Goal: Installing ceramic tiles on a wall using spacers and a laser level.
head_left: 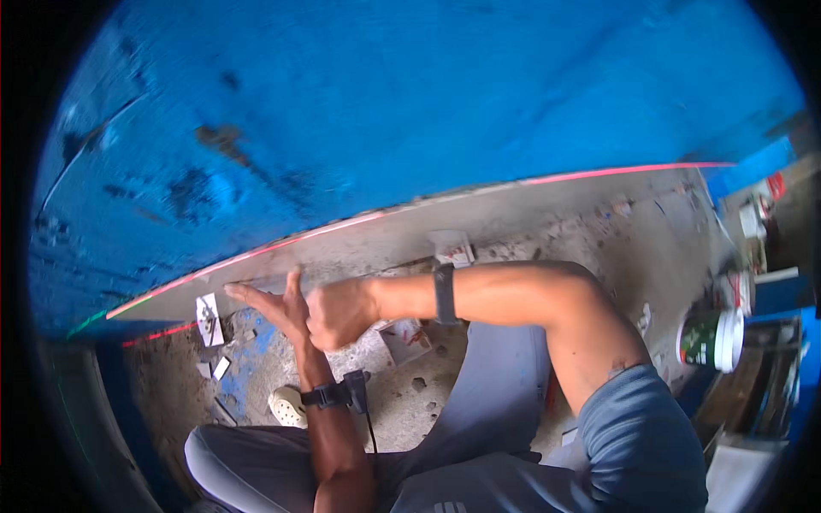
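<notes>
My left hand (285, 311) reaches toward the base of the blue wall, its fingers stretched out and its thumb raised. Nothing shows in it. A black strap (323, 395) with a small dark device and a cable sits on my left wrist. Bent across in front of me, my right arm brings my right hand (342, 313) up against the thumb side of the left hand. The right fingers are curled into a fist, and whatever may be inside them is hidden. A dark band (445, 293) circles my right wrist.
The blue wall (410, 103) ends above a grey strip (368, 241) with a red light line along its edge. Debris and paper boxes (405, 340) litter the floor. A white card with small parts (209, 320) lies left; a white-and-green bucket (710, 339) stands right. Shelving (761, 376) edges that side.
</notes>
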Demonstrator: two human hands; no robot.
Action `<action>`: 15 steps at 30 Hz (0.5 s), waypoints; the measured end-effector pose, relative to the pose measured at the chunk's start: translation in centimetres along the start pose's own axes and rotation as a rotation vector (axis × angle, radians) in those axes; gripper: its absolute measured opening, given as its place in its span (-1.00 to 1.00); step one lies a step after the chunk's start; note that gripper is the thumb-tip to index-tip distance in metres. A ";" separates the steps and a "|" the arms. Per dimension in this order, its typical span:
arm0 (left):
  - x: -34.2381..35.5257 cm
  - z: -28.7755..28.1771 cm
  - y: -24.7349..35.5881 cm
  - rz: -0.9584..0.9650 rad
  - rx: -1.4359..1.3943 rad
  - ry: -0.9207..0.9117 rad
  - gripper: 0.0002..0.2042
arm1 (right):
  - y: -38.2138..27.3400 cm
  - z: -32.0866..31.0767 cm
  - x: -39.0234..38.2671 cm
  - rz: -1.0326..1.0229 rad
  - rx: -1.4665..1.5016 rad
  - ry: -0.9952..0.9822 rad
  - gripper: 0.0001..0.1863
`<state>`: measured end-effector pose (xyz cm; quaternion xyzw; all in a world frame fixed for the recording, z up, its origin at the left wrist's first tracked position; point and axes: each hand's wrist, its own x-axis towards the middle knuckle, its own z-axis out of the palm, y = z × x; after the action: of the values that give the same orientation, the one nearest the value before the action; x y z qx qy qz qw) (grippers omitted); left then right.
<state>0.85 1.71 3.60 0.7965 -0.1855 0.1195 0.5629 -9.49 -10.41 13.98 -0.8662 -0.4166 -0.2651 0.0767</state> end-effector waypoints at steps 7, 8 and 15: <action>-2.2 4.8 7.3 -0.013 0.181 -0.024 0.32 | -4.7 -4.3 -6.1 -0.061 0.069 0.084 -0.83; -2.3 4.8 7.6 -0.028 0.196 -0.043 0.31 | -3.0 -4.3 -7.4 -0.090 0.112 0.058 -0.81; -2.5 4.7 8.0 -0.002 0.230 -0.035 0.28 | 2.3 -3.4 -11.9 0.033 -0.156 -0.168 -0.80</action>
<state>-4.88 -4.71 7.80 0.8579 -0.1797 0.1256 0.4646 -15.15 -21.16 10.84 -0.8954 -0.3854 -0.2218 -0.0216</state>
